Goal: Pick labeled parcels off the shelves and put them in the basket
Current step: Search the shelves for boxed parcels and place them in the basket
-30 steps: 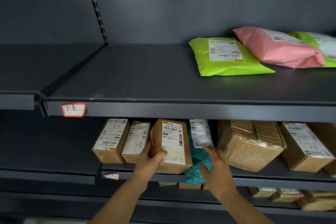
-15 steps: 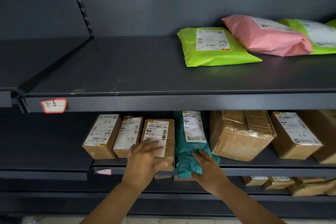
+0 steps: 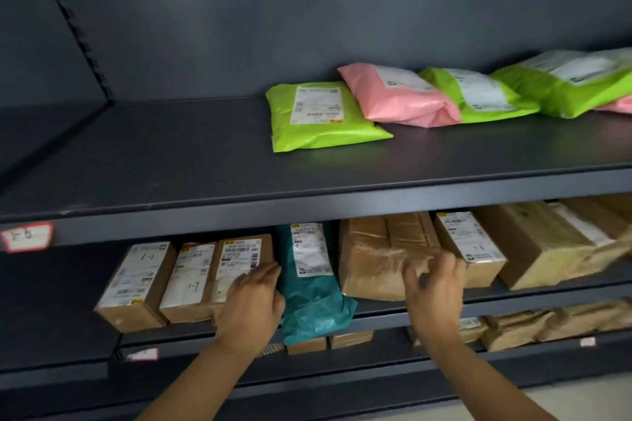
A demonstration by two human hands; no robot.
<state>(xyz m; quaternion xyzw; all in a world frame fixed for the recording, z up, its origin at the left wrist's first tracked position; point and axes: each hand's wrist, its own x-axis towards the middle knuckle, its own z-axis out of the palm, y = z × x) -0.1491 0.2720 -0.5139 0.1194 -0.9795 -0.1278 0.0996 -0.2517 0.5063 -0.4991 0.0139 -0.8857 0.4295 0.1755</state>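
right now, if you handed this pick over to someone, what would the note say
Left hand: open, flat on the labeled brown box on the middle shelf.
Right hand: fingers curl over the front of the taped brown parcel, right of the teal mailer.
Done: nothing lifted yet; no basket in view.
Left: lift the taped brown parcel out, put it in the basket, then the others.

Rightmost green parcel (image 3: 561, 94) blurry, edge-cropped.
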